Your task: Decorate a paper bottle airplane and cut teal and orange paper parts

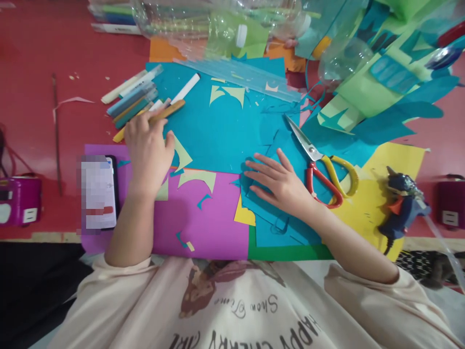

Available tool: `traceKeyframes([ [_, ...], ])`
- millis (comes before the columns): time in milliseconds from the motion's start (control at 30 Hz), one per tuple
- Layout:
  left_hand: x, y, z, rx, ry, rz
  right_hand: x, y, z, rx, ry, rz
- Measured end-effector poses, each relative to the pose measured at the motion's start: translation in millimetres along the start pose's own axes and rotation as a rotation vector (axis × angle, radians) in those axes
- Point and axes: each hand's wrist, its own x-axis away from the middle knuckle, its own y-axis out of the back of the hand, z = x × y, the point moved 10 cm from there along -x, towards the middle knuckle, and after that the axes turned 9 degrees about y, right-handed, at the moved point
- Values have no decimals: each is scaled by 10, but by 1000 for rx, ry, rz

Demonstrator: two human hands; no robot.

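Several markers [132, 103] are lying at the upper left, where the left hand [147, 150] is touching a tan pen [169, 111] (gripped or not, I cannot tell); the right hand [281, 184] is resting open on blue paper [264, 233], just beside scissors [313, 154].

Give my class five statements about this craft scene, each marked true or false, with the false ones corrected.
1. The left hand is at the markers. True.
2. The right hand is gripping the scissors. False: the right hand rests on blue paper, beside the scissors.
3. The scissors have one red handle and one yellow. True.
4. The phone lies to the right of the scissors. False: the phone is at the picture's left, overlapping purple paper.
5. The glue gun lies over yellow paper. True.
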Motion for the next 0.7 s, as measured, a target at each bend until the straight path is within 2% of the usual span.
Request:
traceKeyframes([
  [67,35,11,-94,62,-67,-31,-10,-45,48,-29,57,23],
  [100,75,-17,-196,96,-135,-8,-12,-40,56,-34,76,18],
  [133,138,-83,-336,123,-226,59,-12,-21,49,-26,81,6],
  [233,483,-395,-782,136,-520,416,-6,81,-6,15,65,-41],
  [300,635,-474,-925,101,-599,498,0,156,-24,26,68,-75],
  [467,655,-467,-956,116,-594,468,16,259,-56,-20,76,-123],
  [600,663,-393,-997,104,-651,356,59,294,-175,-69,-43,-159],
  [700,662,-344,-1026,70,-646,256,103,304,-266,-111,-154,-156],
])
